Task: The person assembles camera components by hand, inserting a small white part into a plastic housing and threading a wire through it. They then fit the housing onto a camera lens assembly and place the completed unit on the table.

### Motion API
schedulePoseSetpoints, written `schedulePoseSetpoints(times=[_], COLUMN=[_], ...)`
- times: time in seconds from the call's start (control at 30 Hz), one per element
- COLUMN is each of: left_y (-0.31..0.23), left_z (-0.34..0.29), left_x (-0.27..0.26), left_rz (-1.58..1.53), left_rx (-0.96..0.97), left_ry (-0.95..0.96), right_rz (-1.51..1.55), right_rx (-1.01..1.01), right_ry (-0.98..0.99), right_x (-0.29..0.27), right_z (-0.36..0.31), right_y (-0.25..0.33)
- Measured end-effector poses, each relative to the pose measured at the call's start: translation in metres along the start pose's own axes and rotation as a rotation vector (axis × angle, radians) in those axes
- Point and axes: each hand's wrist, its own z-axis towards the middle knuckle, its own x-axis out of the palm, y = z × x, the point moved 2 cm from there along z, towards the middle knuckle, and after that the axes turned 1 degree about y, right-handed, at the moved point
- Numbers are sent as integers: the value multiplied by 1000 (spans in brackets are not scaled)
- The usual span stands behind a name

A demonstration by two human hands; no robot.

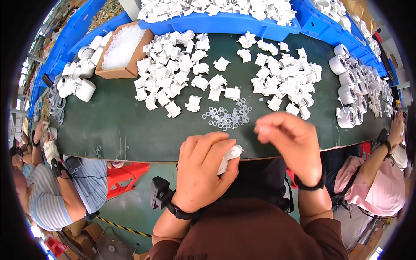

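The left hand (201, 169) has its fingers (215, 149) clamped around a white part (234, 151) by the near edge of the surface (117, 130); the right hand (292, 141) curls near the rings (224, 118), whether pinching anything I cannot tell.

— Where are the rings (236, 118) lying on the workbench (117, 119)?
— They're lying near the front edge, with one heap of plastic brackets (167, 69) spreading behind them to the left, another heap (303, 71) to the right!
— And farther back?
— A plastic bin (216, 24) is holding more brackets; a cardboard box (114, 72) is sitting left of the left heap, cylindrical housings (347, 94) are lining the right side!
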Motion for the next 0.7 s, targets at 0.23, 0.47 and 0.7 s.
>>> schedulePoseSetpoints(times=[0.23,0.47,0.7], left_y=[1,2,5], left_z=[3,1,0], left_x=[1,2,9], left_rz=[6,-6,-53], left_rx=[27,30,54], left_ry=[8,6,-61], right_rz=[33,208,267], right_rx=[-200,-105,16], right_ry=[187,251,233], right_x=[18,26,38], right_z=[-16,-15,-13], right_y=[-21,-24,-33])
